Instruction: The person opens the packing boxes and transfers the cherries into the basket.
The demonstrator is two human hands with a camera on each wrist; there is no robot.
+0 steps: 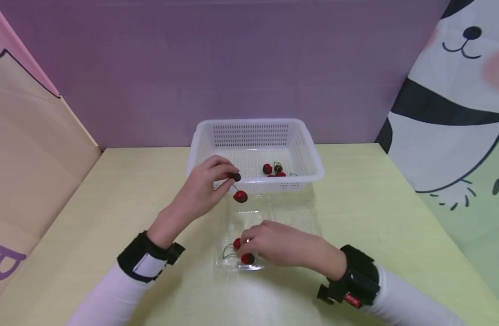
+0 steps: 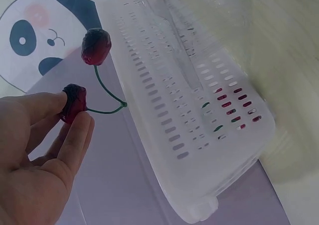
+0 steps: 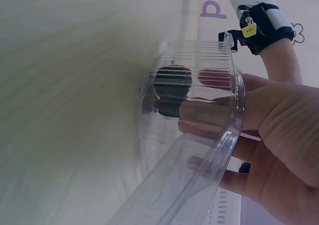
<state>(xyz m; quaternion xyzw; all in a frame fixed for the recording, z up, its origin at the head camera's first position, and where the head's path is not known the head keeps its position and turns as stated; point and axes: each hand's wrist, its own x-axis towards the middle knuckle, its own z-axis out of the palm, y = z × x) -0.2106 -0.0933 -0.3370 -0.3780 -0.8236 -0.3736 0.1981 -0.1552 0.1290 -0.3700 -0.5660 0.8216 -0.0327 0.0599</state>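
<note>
My left hand [image 1: 206, 183] pinches a dark red cherry [image 2: 75, 103] between thumb and fingertips, beside the basket's near left corner. A second cherry [image 1: 240, 196] is joined to it by a green forked stem [image 2: 107, 108]. A clear plastic box [image 3: 189, 51] lies open on the table in front of the basket. Inside it, the curled fingers of my right hand [image 1: 278, 244] pinch a red cherry [image 1: 236, 243], partly covered by the fingertips. Another cherry [image 1: 247, 259] lies just below the thumb, with green stems pointing left.
A white slotted basket [image 1: 255, 184] stands at the back of the pale table [image 1: 139, 181], holding several cherries [image 1: 267, 169] at its right side. Behind it rises a purple backdrop [image 1: 249, 68]. A panel with a printed panda [image 1: 457, 99] borders the right side.
</note>
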